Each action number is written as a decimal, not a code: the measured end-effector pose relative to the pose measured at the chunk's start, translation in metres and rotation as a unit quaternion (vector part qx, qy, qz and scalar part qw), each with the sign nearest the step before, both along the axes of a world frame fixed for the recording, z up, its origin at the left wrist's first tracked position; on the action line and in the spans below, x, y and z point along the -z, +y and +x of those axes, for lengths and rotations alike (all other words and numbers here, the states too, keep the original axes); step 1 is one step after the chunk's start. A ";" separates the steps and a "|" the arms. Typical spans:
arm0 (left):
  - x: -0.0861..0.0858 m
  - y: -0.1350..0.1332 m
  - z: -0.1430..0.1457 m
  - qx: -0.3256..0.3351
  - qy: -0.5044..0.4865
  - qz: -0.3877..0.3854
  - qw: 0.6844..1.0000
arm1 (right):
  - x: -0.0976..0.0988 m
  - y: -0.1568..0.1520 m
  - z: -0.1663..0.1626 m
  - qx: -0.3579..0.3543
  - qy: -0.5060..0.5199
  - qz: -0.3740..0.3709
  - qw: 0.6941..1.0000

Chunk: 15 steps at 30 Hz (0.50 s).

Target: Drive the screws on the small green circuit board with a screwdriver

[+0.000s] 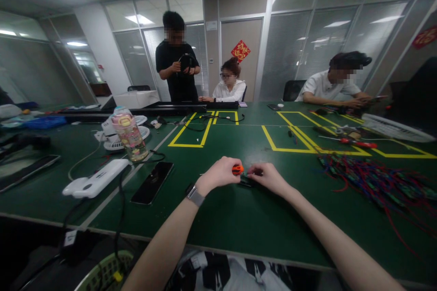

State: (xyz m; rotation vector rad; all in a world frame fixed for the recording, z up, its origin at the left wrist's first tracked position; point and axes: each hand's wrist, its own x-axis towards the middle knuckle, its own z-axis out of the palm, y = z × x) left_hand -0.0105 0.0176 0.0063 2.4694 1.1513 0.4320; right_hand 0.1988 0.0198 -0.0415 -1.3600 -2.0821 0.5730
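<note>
My left hand [223,175], with a watch on its wrist, is closed around what looks like a screwdriver with an orange-and-black handle [237,170]. The handle's end pokes out between thumb and fingers, facing right. A thin pale tip shows on the other side of that hand. Just to the right, my right hand [268,176] has its fingers pinched together; what they hold is too small to make out. Below and between both hands a small dark piece [245,182] sits close to the green table [259,227].
Left of my hands lie a black phone [152,183], a white device [97,179] and a bottle [129,134]. To the right are a heap of red and blue wires [372,182] and a red-handled screwdriver [358,142]. Yellow tape [186,145] marks the table; three people are beyond.
</note>
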 end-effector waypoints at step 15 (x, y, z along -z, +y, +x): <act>0.021 -0.003 0.014 0.048 0.038 0.014 0.998 | 0.005 -0.004 -0.002 -0.023 0.034 0.043 0.998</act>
